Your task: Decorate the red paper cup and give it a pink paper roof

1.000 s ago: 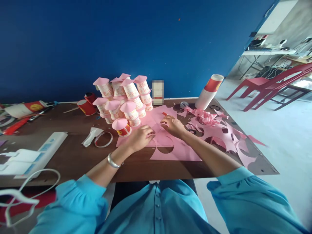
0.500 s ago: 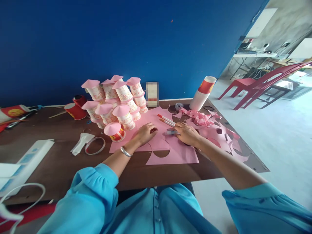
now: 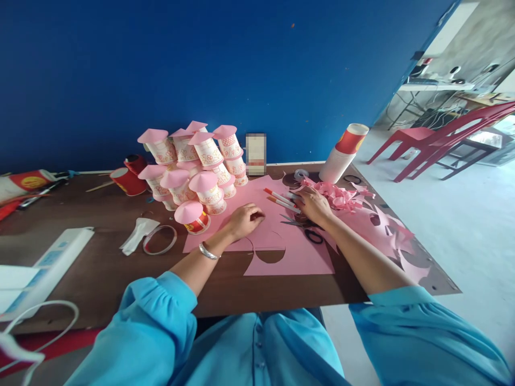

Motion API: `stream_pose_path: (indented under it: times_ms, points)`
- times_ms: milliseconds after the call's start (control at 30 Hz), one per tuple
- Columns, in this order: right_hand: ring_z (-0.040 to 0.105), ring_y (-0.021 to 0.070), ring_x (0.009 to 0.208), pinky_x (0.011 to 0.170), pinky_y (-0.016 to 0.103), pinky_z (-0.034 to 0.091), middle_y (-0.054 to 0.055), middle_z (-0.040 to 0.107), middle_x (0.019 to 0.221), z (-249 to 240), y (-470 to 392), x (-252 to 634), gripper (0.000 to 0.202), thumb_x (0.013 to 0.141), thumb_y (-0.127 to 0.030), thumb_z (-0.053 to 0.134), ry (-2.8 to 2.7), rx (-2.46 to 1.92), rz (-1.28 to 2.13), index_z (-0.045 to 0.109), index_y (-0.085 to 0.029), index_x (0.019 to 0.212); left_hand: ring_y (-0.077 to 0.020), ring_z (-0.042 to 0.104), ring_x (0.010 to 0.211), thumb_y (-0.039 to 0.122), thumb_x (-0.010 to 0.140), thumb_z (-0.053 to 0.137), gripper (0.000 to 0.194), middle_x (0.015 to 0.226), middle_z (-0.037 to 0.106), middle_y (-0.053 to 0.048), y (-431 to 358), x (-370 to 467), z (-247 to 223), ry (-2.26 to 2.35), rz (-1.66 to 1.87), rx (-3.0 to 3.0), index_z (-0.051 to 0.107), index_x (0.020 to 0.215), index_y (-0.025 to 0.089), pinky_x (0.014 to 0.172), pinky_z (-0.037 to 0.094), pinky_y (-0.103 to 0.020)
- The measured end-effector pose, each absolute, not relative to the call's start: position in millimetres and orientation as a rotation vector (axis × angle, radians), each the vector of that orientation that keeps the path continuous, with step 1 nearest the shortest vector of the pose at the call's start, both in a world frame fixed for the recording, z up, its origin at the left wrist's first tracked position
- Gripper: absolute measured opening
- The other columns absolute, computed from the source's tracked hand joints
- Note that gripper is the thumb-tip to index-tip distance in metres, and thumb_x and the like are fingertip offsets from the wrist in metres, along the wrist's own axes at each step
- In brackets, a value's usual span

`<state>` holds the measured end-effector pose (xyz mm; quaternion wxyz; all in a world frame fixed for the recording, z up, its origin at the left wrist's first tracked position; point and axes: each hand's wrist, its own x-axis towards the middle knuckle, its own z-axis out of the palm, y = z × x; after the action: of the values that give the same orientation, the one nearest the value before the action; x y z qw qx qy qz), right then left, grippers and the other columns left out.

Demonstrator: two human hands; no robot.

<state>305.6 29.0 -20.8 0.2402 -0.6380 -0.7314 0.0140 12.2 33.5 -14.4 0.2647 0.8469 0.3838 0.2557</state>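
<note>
My left hand (image 3: 245, 221) rests on a large pink sheet (image 3: 298, 260) with a half-round cut-out at its front edge. Its fingers are curled in; what they hold, if anything, is hidden. At the right ends of two white markers (image 3: 281, 203), one with a red cap and one with an orange cap, is my right hand (image 3: 315, 206), fingers bent down over something I cannot make out. Black-handled scissors (image 3: 314, 236) lie just below it, blades pointing left. Paper cups with pink cone tops (image 3: 203, 182) stand stacked left of the sheet.
Crumpled pink scraps (image 3: 338, 195) and cut paper cover the table's right side. Behind them stand a tall cup stack (image 3: 344, 153) and a tape roll (image 3: 301, 175). A ring of tape (image 3: 160, 239) and a power strip (image 3: 64, 257) lie left.
My right hand has moved up and away from the front of the sheet, to the markers' ends. The scissors now show below it. My left hand has barely moved.
</note>
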Motion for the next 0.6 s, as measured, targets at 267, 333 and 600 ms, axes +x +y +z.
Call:
stream_pose_path:
  times_ms: [267, 333, 600]
  points:
    - [0.067, 0.0317, 0.118, 0.107, 0.046, 0.056, 0.012, 0.075, 0.119, -20.2, 19.8, 291.9, 0.023, 0.102, -0.031, 0.063, -2.098, -1.622, -0.064, 0.080, -0.024, 0.115, -0.0160, 0.070, 0.079, 0.019, 0.090, 0.071, 0.006, 0.093, 0.076, -0.004, 35.1, 10.4, -15.5, 1.023, 0.700, 2.262, 0.077, 0.091, 0.020, 0.075, 0.057, -0.029]
    - [0.067, 0.0324, 0.118, 0.105, 0.047, 0.057, 0.012, 0.074, 0.120, -20.1, 20.4, 289.9, 0.021, 0.100, -0.031, 0.065, -2.118, -1.607, -0.079, 0.080, -0.024, 0.113, -0.0158, 0.070, 0.079, 0.019, 0.090, 0.071, 0.006, 0.093, 0.076, -0.004, 35.5, 10.3, -16.0, 1.021, 0.703, 2.259, 0.077, 0.092, 0.020, 0.076, 0.058, -0.029]
    - [0.068, 0.0328, 0.116, 0.104, 0.049, 0.058, 0.011, 0.075, 0.118, -17.8, 21.6, 292.9, 0.022, 0.095, -0.023, 0.070, -2.108, -1.612, -0.121, 0.079, -0.025, 0.115, -0.0157, 0.071, 0.080, 0.021, 0.090, 0.070, 0.008, 0.094, 0.077, -0.004, 36.7, 9.2, -15.8, 1.026, 0.719, 2.239, 0.078, 0.091, 0.020, 0.077, 0.058, -0.029]
